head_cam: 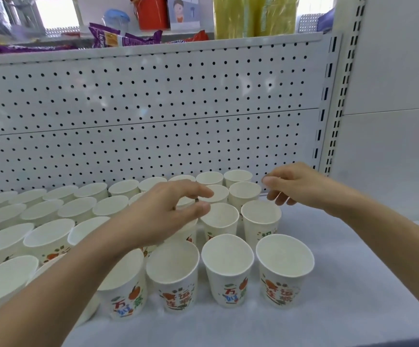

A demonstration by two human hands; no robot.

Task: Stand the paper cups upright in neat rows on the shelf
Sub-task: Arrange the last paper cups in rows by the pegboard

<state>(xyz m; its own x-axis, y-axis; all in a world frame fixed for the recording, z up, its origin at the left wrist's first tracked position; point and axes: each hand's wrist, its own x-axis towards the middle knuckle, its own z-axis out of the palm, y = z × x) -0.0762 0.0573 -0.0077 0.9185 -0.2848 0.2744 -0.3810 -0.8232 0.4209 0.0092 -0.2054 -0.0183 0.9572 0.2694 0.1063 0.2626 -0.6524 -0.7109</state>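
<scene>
Several white paper cups with orange-and-green print stand upright in rows on the pale shelf (353,284), from the pegboard back to the front. The front row ends at a cup (284,269) on the right. My left hand (168,214) hovers over the middle rows, fingers loosely curved with thumb and forefinger close together above a cup (219,217), holding nothing. My right hand (296,184) hangs just above and behind the rightmost third-row cup (261,219), fingers relaxed and pointing left, holding nothing.
A white pegboard back panel (153,116) rises behind the cups. A slotted upright post (333,96) stands at the right. The upper shelf holds purple snack bags (118,38), a red bucket (152,12) and yellow packs (253,16).
</scene>
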